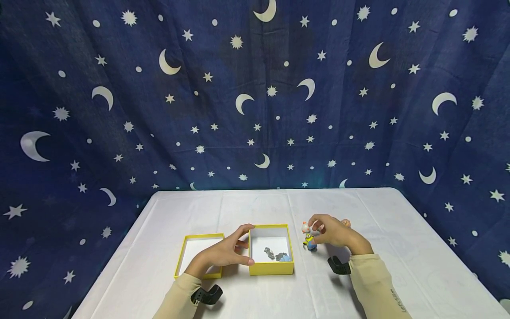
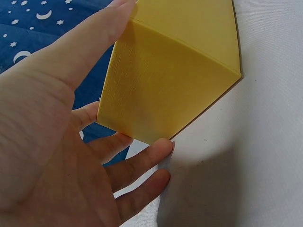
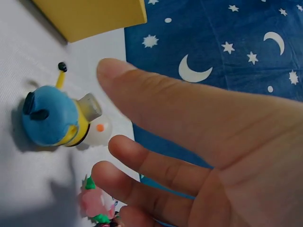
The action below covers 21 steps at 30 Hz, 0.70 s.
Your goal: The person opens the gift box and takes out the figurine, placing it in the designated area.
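on my feed the left hand point(image 1: 224, 253) holds the yellow box point(image 1: 272, 269) by one side; the right hand point(image 1: 334, 231), fingers apart and gripping nothing, is near the blue-and-yellow toy point(image 3: 49, 116) right of the box. i can't surely read the lettering point(image 1: 398, 301) on the right sleeve point(image 1: 372, 277).

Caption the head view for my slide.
Left hand grips an open yellow box; right hand hovers near small toy figures on a white table.

A curtained tabletop setup, room type unclear — blue moon-and-star cloth point(image 1: 223, 102) hangs behind a white-covered table point(image 1: 239, 208).
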Motion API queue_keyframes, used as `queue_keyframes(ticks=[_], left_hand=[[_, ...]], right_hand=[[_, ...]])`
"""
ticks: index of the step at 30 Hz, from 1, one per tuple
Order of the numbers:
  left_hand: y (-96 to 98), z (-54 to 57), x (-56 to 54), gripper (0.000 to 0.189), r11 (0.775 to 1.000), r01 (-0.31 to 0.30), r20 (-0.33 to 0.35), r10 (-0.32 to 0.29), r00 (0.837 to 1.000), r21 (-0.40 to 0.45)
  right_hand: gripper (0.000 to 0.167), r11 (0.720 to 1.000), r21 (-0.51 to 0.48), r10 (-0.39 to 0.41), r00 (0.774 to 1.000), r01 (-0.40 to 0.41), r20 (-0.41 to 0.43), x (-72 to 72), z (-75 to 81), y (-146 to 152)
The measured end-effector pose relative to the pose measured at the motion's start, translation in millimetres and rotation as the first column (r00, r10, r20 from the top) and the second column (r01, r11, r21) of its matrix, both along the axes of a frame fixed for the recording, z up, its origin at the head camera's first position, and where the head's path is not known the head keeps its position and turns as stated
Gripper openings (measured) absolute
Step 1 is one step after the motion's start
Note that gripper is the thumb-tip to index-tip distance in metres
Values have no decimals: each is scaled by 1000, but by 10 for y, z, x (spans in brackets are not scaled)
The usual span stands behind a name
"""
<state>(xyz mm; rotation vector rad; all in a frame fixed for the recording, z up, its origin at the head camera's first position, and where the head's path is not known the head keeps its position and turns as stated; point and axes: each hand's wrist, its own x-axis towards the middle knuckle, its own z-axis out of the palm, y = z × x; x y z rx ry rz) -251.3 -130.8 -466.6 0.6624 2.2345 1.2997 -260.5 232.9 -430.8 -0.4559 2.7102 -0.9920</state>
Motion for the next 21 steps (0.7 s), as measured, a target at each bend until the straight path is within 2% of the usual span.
queue_keyframes(ticks=[6,15,21], left_hand=[[-5,6,1,94,1000,5,-1,-5,1000,0],[-4,-2,-2,94,1000,14,-12,-14,1000,1],[-5,2,0,94,1000,9,-11,-9,1000,2]], right_hand=[[48,999,-35,17,999,-18,-36,11,36,-15],[49,985,-138,95,992,-106,-89,28,88,-58],[48,985,-130,96,989,-110,-109,34,114,-134]])
